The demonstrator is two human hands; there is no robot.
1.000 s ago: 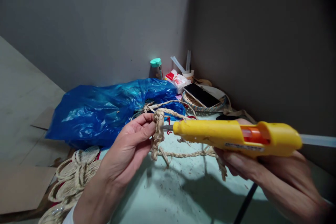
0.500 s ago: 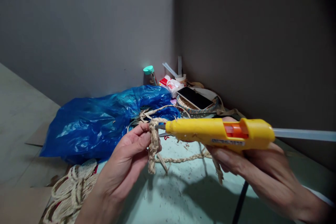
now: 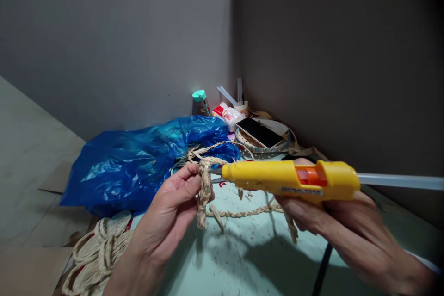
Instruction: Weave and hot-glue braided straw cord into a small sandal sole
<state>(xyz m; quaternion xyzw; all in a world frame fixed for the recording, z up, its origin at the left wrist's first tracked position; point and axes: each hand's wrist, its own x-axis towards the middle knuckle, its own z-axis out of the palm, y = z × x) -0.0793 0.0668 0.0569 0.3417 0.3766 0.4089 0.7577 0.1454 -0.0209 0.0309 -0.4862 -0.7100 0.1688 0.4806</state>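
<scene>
Between the fingertips of my left hand [image 3: 173,206] is a braided straw cord [image 3: 204,196], its short end hanging down. More of the braid runs back and across to the right, above the pale green table [image 3: 215,268]. My right hand [image 3: 347,226] is wrapped round a yellow hot glue gun [image 3: 270,176], held level with its nozzle pointing left. The metal tip is right beside the upper part of the cord, where a shiny patch shows. A clear glue stick [image 3: 398,180] sticks out of the gun's back. The trigger is hidden by my hand.
A blue plastic bag [image 3: 121,171] lies at left, with coiled braided cord [image 3: 100,249] in front of it. Behind are a phone [image 3: 260,132] on a round woven basket [image 3: 280,148], a tissue pack [image 3: 227,114], a green-lidded jar [image 3: 200,101] and a cup of glue sticks [image 3: 242,107]. Walls meet behind.
The glue gun's nozzle has drawn slightly away from the cord, and a shiny patch now shows there. The whole view has shifted a little. Both hands keep their holds.
</scene>
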